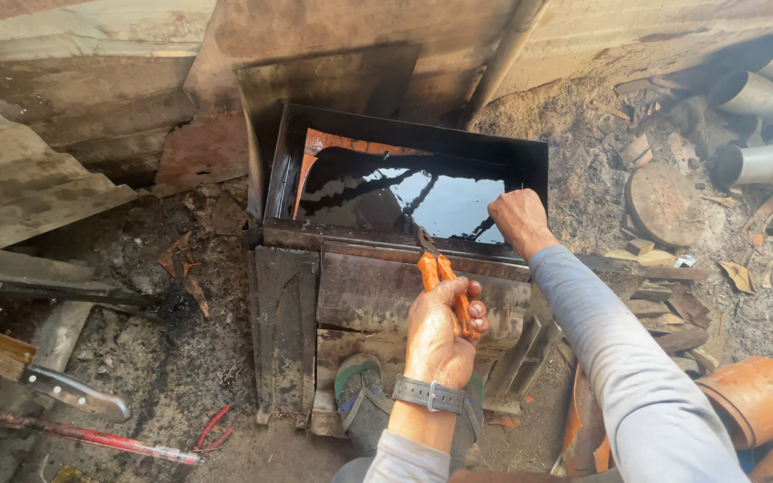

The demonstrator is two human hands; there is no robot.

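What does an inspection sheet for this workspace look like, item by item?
Surface: bare dirt ground, sooty and littered.
Job's things: open black metal tank holding dark glossy liquid; orange-handled pliers; a thin dark piece at the liquid, partly hidden.
Clutter: knife, red-handled tool, wood scraps, rusty metal sheets.
Grips: left hand closed on the pliers' handles, wristwatch on that wrist; right hand pinching the thin piece at the tank's edge.
Cables: nothing seen.
Surroundings: grey pipes upper right, orange pipe sections lower right, rough wall behind, sandalled foot below.
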